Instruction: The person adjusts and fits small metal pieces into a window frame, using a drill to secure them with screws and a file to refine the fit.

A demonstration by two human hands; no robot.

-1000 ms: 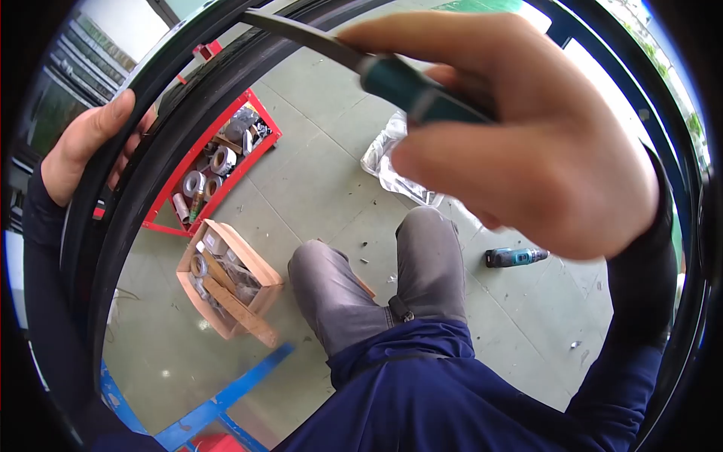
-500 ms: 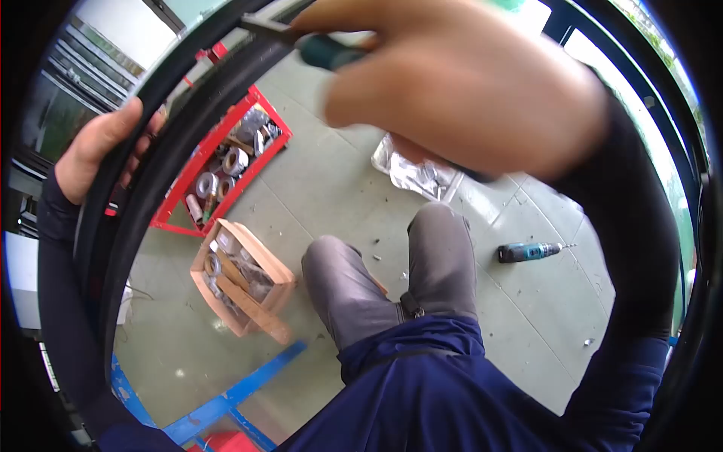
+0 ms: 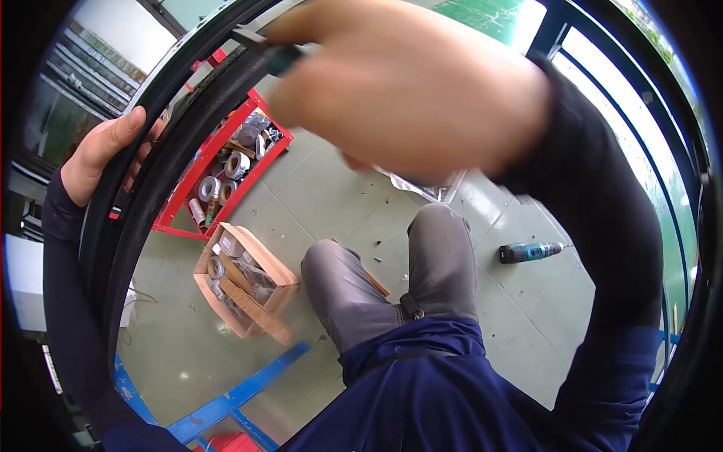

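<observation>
- While the view has shifted only slightly over the last second, the black frame [image 3: 154, 188] sits as before: up the person's left side, arching over the top, two dark runs with a narrow gap between.
- Red cart [image 3: 226, 134], loaded, just past the frame on the floor [image 3: 538, 328]. No real change.
- Cardboard box [image 3: 280, 300] near the cart, also loaded. Same.
- Cordless drill [image 3: 527, 252] on the floor, well apart from the work, right of the person's legs [image 3: 331, 290].
- Right hand [image 3: 399, 83]: the big mover. Was well back from the frame, now close up to it and nearer the other hand. Motion-blurred; fingers wrapped round the hand tool [image 3: 283, 60].
- Left hand [image 3: 105, 154]: grip unchanged, thumb on the near side of the frame, fingers curled behind. Looks like steadying, my judgement.
- Hand tool: green handle now mostly buried in the fist; much more showed a second ago.
- Blade [image 3: 250, 38]: short stub visible, tip still at the frame. Can't tell if it bites or sits in the gap. My read: same work spot, hand now closer behind the tip.
</observation>
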